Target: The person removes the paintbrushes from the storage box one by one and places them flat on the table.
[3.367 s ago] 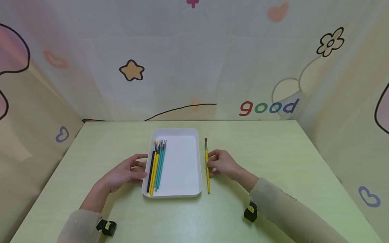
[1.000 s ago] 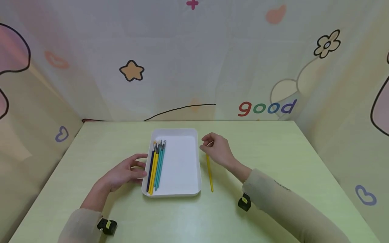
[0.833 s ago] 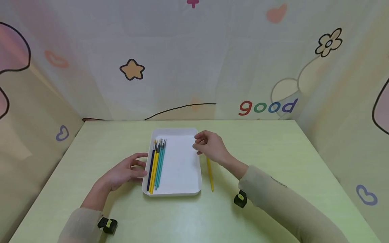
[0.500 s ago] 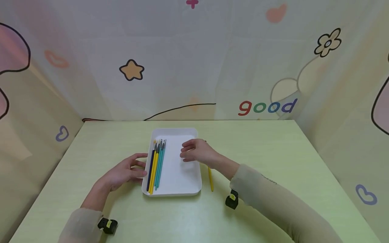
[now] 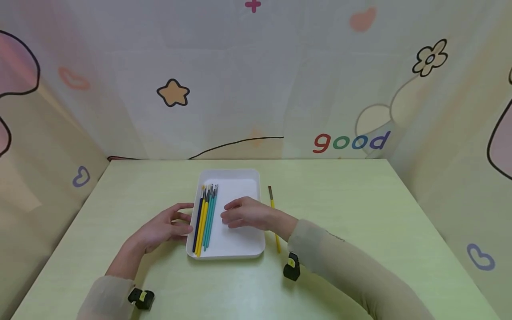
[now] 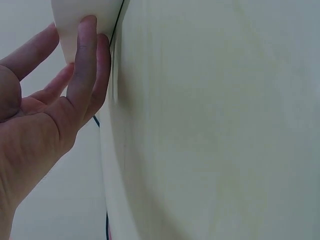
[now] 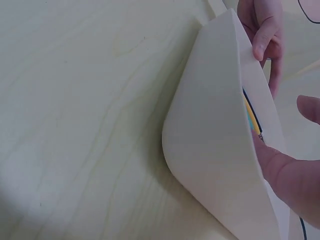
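Observation:
A white tray (image 5: 240, 243) lies on the table, with several paintbrushes side by side along its left part: dark blue (image 5: 198, 226), yellow (image 5: 203, 224) and teal (image 5: 211, 218) handles, bristles toward the back. My left hand (image 5: 162, 226) rests its spread fingers against the tray's left wall, as the left wrist view also shows. Over the middle of the tray is my right hand (image 5: 246, 213), its fingers loosely bent, just right of the teal brushes and holding nothing. Outside the tray on the right lies one yellow paintbrush (image 5: 272, 202), partly hidden beneath my right wrist.
The light green table (image 5: 340, 191) ends at a printed curtain (image 5: 236, 89) behind, with more curtain on both sides. Black wrist cameras hang at the left sleeve (image 5: 108, 295) and the right sleeve (image 5: 340, 262).
My right hand has left the lone yellow paintbrush and moved left over the tray. That paintbrush lies slightly more slanted than at first. My left hand and the tray look unmoved.

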Available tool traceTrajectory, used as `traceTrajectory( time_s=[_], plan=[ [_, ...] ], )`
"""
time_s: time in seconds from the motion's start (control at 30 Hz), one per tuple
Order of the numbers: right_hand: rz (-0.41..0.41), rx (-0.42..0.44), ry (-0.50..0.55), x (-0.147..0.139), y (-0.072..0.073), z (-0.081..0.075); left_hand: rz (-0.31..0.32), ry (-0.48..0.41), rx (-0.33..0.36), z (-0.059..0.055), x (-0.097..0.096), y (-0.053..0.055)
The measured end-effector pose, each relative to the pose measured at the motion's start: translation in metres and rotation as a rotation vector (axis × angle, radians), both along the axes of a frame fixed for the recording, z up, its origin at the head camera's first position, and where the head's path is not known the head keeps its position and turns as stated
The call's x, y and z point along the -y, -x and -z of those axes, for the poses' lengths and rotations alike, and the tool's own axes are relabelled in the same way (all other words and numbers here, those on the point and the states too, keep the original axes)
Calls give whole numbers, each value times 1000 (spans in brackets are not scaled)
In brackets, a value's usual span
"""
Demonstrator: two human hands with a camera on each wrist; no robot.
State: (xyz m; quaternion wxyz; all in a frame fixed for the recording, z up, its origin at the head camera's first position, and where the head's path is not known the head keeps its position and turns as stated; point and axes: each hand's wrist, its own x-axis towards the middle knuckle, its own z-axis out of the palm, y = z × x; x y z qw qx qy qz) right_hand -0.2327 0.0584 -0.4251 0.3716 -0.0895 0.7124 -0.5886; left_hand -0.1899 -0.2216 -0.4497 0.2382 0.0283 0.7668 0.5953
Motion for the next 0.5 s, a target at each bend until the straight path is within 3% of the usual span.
traceTrajectory(
  time_s=[0.5],
  plan=[
    [86, 102, 140, 22, 2, 5, 13, -23, 1, 0, 1, 1]
  ],
)
